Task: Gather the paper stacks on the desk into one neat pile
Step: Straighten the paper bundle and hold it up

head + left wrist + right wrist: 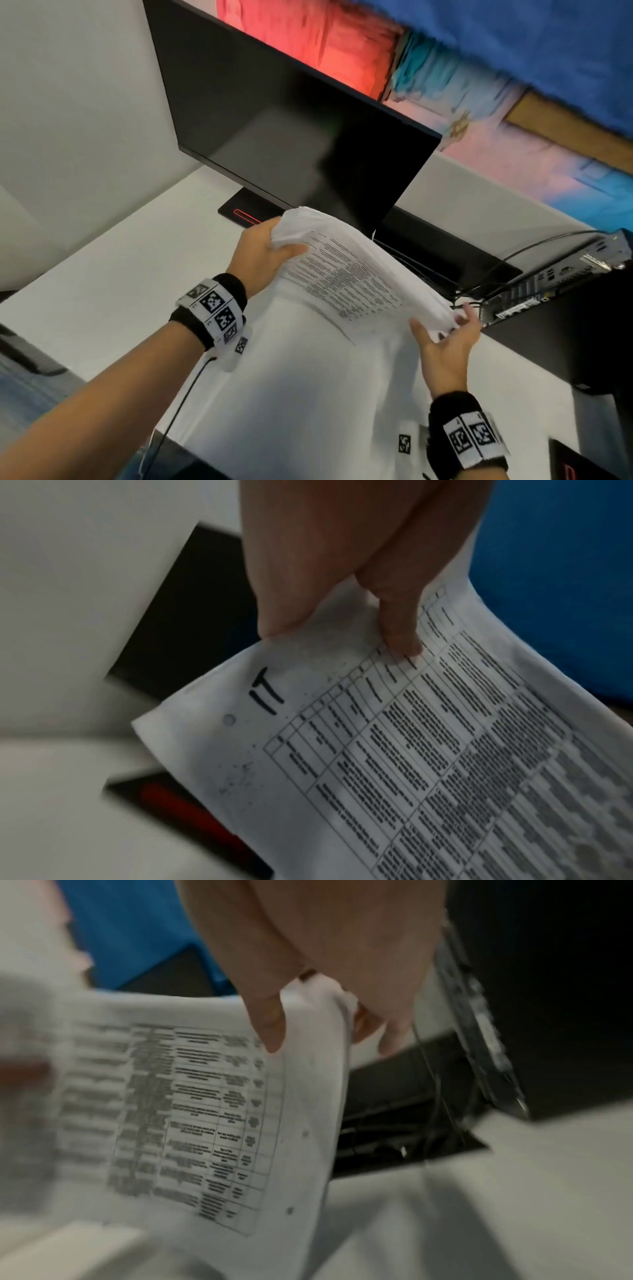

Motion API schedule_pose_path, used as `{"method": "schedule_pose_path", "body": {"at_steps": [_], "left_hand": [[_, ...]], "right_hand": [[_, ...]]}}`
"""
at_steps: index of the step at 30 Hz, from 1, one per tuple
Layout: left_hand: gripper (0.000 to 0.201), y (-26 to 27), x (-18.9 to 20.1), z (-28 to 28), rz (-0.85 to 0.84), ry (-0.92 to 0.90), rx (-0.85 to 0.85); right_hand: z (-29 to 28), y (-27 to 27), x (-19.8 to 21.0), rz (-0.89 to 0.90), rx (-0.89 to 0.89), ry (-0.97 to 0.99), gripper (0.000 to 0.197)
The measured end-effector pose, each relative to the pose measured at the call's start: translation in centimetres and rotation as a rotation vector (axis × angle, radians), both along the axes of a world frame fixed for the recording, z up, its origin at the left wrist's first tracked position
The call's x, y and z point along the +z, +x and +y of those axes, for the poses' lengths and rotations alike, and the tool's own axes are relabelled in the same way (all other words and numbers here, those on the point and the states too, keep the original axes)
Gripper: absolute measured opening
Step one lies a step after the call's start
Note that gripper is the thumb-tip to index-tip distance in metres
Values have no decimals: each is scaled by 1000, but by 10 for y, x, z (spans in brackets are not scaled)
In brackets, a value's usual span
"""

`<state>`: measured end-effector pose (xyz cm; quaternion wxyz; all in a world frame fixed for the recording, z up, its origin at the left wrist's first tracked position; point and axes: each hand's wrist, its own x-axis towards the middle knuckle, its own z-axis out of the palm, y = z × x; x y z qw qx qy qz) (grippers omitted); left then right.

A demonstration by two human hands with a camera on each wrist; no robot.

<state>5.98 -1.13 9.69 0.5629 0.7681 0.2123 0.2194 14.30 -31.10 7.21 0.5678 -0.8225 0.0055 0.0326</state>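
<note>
One thick stack of printed paper (349, 274), its top sheet a table of text, hangs in the air above the white desk (308, 394) in front of the monitor. My left hand (274, 245) grips its far left end, thumb on top (404, 645) and fingers underneath. My right hand (445, 329) holds the near right end, where the sheets fan and droop; its thumb (270, 1034) lies on the top sheet (205, 1096) and the fingers curl beneath. The stack (411, 750) sags between the two hands. No other paper shows on the desk.
A black monitor (291, 130) stands just behind the stack, with its base (246, 214) on the desk. To the right a computer case (548, 284) with its cables (442, 277) sits beside a black gap. A dark chair arm (27, 356) shows at the lower left.
</note>
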Motion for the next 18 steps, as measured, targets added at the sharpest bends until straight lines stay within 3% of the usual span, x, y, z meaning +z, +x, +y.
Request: {"method": "schedule_pose_path", "body": {"at_steps": [2,4,7,9,11,12,15,18], "left_hand": [[21,-4,25,-1,-17,223,-79],[29,-11,51,-6,-49,507,-124],[33,-26,85,-8,-117,733,-188],[33,-36,99,-3,-153,785,-177],[34,-43,105,5,-162,815,-68],[36,-46,104,9,-170,814,35],[57,-53,92,22,-231,667,404],[87,-61,61,39,-61,352,519]], "right_hand": [[7,-1,17,-236,126,-210,106],[22,-6,26,-373,288,-320,108],[45,-14,30,-463,449,-350,78],[59,-25,33,-391,518,-247,47],[72,-37,34,-434,558,-205,20],[79,-42,35,-470,557,-185,15],[105,-51,33,-425,520,-28,28],[127,-59,30,-240,482,171,34]]}}
